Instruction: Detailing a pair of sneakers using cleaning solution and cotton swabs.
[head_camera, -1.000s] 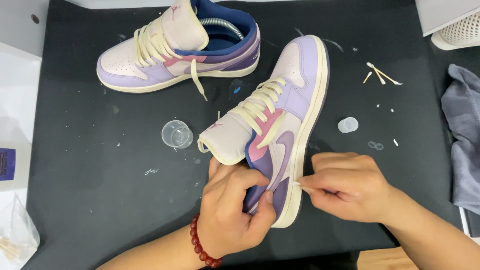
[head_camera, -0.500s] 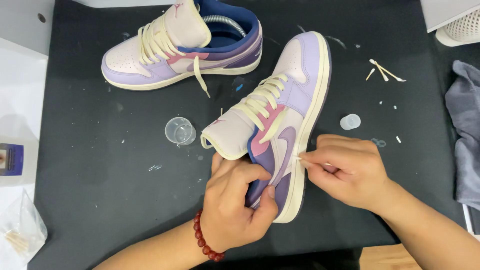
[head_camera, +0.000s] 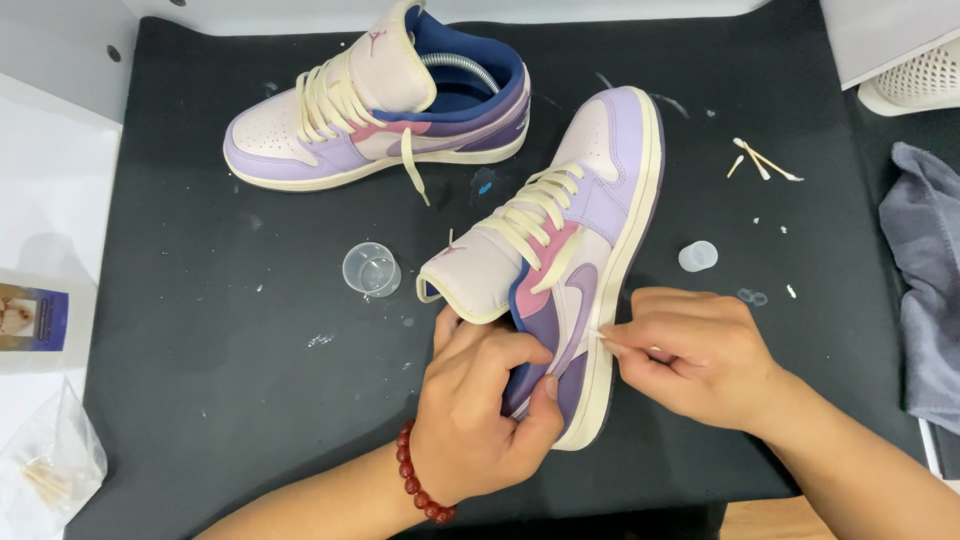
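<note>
Evidently light and stiff-soled, the sneaker (head_camera: 575, 270) is steadied: left hand (head_camera: 485, 410) gripping its heel, right hand (head_camera: 695, 355) pinching a swab (head_camera: 603, 337) against its midsole.

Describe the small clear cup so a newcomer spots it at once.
Start at the black mat. Left of the sneaker gripped by the left hand, below the other sneaker, stands the clear cup. It is open-topped and see-through; the cap right of the sneaker is smaller and cloudy.

held sneaker (head_camera: 585, 250) lilac, purple, pink, cream laces | mat (head_camera: 200, 400) black, white-specked | bracelet (head_camera: 420, 492) dark red | cloth (head_camera: 925, 290) grey
</note>
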